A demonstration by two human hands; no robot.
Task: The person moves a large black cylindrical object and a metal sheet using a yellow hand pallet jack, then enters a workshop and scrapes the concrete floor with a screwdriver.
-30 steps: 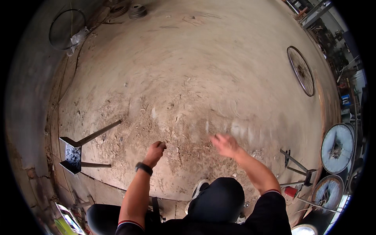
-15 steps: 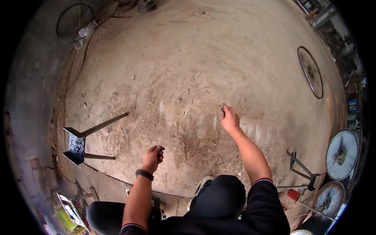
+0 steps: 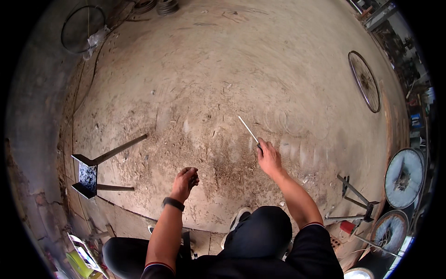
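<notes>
Now a thin pale rod (image 3: 248, 129) is clearly seen above the middle of the floor (image 3: 223, 60), tip pointed far and left; half a second earlier it is barely made out. Its dark handle (image 3: 259, 146) is grasped by the right hand (image 3: 269, 158), brought slightly nearer. The left hand (image 3: 184, 182) is kept clenched at near left; whether anything is held inside cannot be told.

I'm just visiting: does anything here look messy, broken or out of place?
Yes, the floor: debris lies strewn over its near part, much thicker than farther off, so it looks unswept. The thin rod in the right hand looks straight, with no damage that I can make out.
</notes>
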